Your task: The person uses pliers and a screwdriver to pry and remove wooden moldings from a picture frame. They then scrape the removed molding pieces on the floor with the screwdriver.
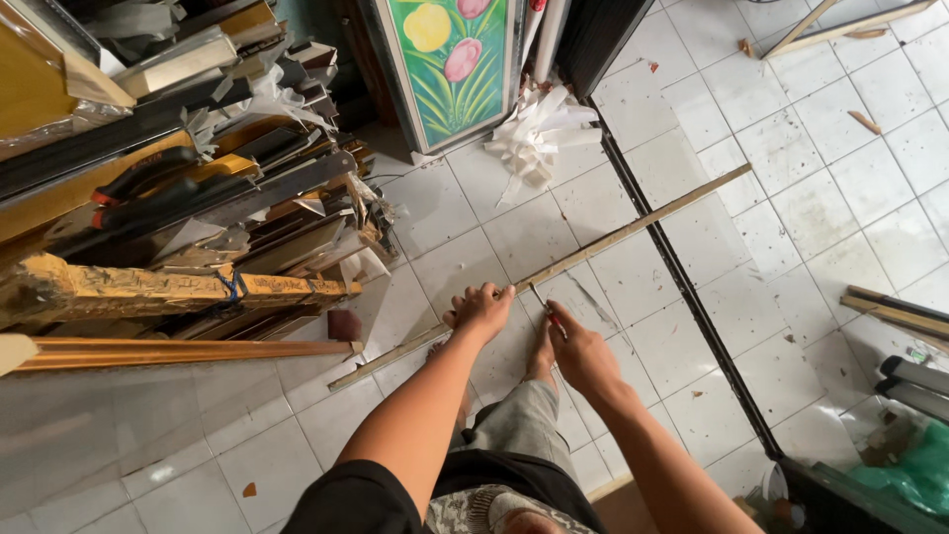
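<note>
A long thin wooden strip lies slantwise over the white tiled floor, from lower left to upper right. My left hand grips it near its lower part, fingers curled over the top. My right hand sits just right of the left one and holds a small slim tool with a red handle, its tip touching the strip. My bare foot rests on the floor under the hands, and my grey trouser leg shows below it.
A pile of frame mouldings fills the left side. A flower painting leans at the top, white paper scraps below it. A dark floor track runs diagonally. More sticks lie right.
</note>
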